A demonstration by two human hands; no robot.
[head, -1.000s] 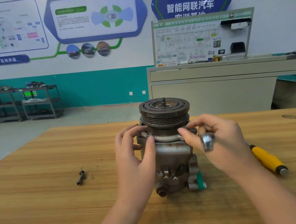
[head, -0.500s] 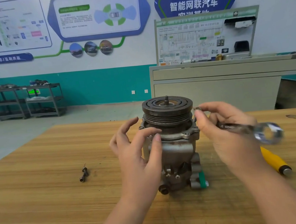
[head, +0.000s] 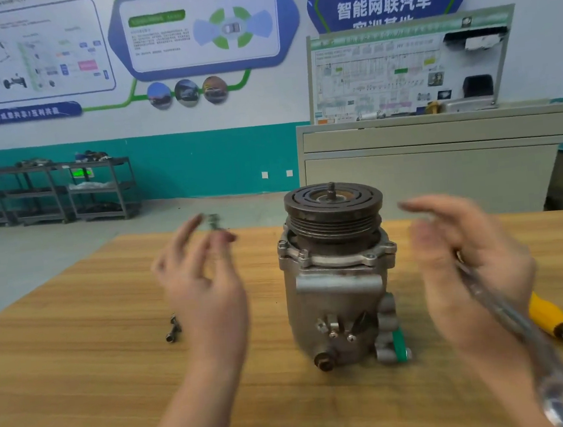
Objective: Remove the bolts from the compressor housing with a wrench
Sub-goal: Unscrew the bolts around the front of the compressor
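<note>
The grey compressor [head: 339,293] stands upright on the wooden table [head: 83,387], its dark pulley on top. Bolts [head: 303,255] remain in the flange below the pulley. My left hand [head: 205,289] is raised to the left of the compressor, pinching a small bolt [head: 213,222] between thumb and fingertips. My right hand [head: 467,264] is to the right of the compressor, blurred by motion, gripping a silver wrench [head: 525,334] whose ring end points down toward the lower right corner. Neither hand touches the compressor.
Two removed bolts [head: 173,328] lie on the table left of my left hand. A yellow-handled tool [head: 553,319] lies at the right, behind the wrench. A grey cabinet [head: 441,170] and metal shelves [head: 51,194] stand beyond the table.
Both hands have come away from the compressor. The left hand moved left and up with a bolt in its fingers. The right hand swung the wrench down and to the right.
</note>
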